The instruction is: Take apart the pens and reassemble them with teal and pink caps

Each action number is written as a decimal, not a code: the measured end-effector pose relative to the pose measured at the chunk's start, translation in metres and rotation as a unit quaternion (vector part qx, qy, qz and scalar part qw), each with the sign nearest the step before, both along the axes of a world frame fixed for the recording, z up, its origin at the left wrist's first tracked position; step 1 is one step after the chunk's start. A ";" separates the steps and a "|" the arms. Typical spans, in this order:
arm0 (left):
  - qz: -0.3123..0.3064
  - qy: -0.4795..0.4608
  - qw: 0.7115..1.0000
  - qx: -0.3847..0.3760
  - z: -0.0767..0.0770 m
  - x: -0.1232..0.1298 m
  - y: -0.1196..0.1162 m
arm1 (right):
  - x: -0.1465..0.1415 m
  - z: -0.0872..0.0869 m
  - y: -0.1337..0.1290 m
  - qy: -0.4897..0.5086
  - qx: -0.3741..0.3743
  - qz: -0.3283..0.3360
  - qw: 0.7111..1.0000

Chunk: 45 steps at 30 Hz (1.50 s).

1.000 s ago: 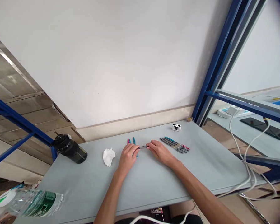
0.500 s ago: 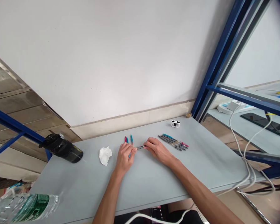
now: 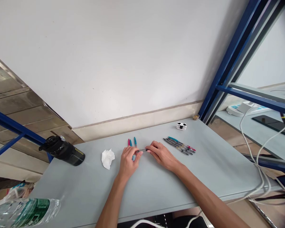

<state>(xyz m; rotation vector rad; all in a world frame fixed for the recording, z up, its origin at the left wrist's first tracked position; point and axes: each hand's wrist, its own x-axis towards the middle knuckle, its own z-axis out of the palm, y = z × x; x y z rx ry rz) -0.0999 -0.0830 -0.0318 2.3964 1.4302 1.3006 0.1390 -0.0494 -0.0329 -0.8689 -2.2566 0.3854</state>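
Note:
Between my two hands a dark, slim pen is held level above the grey table. My left hand pinches its left end, and my right hand closes on its right end. Just behind my left hand lie a pink pen and teal pens, partly hidden by my fingers. To the right of my right hand is a loose bundle of several pens, grey ones with a teal one on top and pink ends.
A crumpled white tissue lies left of my left hand. Farther left are a black bottle and a clear plastic bottle. A small white device stands at the back of the table. White cables hang over the right edge.
The view has shifted slightly, moving the pens and device rightward in the picture. More of the dark pen's left end shows at my left fingertips.

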 end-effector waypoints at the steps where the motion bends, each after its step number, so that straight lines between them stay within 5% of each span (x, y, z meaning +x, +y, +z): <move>1: -0.010 -0.005 1.000 -0.003 0.001 0.000 -0.001 | 0.000 0.001 0.000 0.005 -0.001 -0.005 1.000; 16: 0.050 0.018 0.999 0.002 -0.007 0.006 0.002 | -0.002 0.007 -0.005 0.006 -0.044 0.032 0.999; 25: -0.033 -0.006 0.999 -0.020 -0.002 0.007 -0.002 | 0.002 0.003 -0.001 0.016 -0.036 0.017 0.999; 34: 0.032 0.010 0.999 -0.015 -0.004 0.008 -0.001 | 0.000 0.005 -0.003 0.032 -0.058 0.019 0.998; 45: 0.139 -0.131 0.981 -0.029 0.001 -0.007 0.003 | 0.008 0.008 0.001 0.008 0.011 -0.034 0.999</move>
